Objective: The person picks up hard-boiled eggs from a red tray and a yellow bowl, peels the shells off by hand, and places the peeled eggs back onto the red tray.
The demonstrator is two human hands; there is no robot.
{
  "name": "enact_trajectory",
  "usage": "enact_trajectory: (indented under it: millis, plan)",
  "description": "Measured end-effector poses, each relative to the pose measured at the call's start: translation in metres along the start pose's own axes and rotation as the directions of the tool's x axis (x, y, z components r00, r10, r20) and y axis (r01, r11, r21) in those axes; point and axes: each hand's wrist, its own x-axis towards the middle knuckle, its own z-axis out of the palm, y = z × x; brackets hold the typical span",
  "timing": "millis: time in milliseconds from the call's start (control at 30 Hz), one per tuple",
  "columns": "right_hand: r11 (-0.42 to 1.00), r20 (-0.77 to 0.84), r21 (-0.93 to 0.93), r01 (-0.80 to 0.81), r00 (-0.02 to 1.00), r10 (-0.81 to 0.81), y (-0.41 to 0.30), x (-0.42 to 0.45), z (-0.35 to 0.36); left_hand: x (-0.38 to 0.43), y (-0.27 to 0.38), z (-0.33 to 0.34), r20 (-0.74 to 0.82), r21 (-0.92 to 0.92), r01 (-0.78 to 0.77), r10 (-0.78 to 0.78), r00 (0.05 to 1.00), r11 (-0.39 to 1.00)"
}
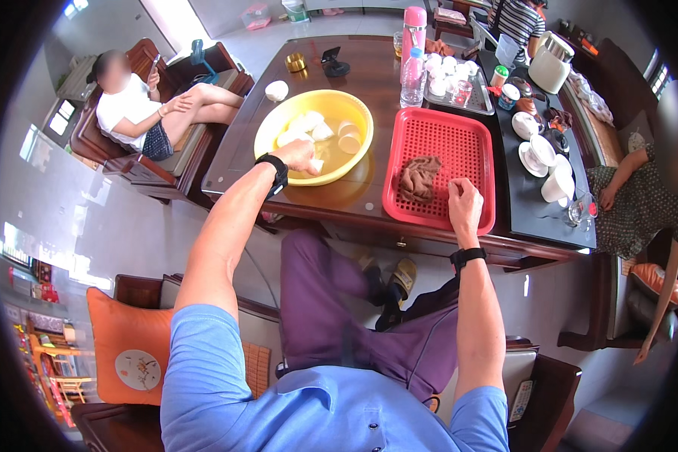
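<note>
My left hand (295,156) reaches over the near left rim of a yellow plastic basin (357,159). Its fingers close on a small white cup (317,165), mostly hidden by the hand. Several white cups and bowls (322,131) lie in the basin's shallow water, and two paler cups (348,144) rest by its right wall. Above the right part of a red perforated plastic tray (474,138), my right hand (465,203) has its fingers curled together, with nothing visible in them. A crumpled brown cloth (421,178) lies on the tray, left of that hand.
A white bowl (277,91) stands behind the basin. Beyond the red tray are a clear plastic bottle (413,79), a pink thermos (414,31) and a metal tray (482,100) of cups. Teaware (537,155) and a kettle (551,62) line the right side. Other people sit around the table (367,56).
</note>
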Motion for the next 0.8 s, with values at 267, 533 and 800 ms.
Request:
enact_trajectory:
  millis: [267,533,800]
  plan:
    - [1.000,-0.006,0.003,0.003,1.000,-0.003,0.001,0.000,0.002,0.001,-0.024,0.008,-0.178,0.001,-0.050,0.049,0.983,0.999]
    - [1.000,-0.009,0.003,-0.003,1.000,0.003,-0.003,-0.001,0.000,0.006,-0.017,-0.002,0.058,-0.084,0.008,-0.003,0.998,0.996]
    - [0.999,-0.044,0.019,0.033,0.999,-0.032,0.008,-0.004,0.003,0.004,-0.007,-0.010,-0.256,0.079,-0.053,0.072,0.964,0.995]
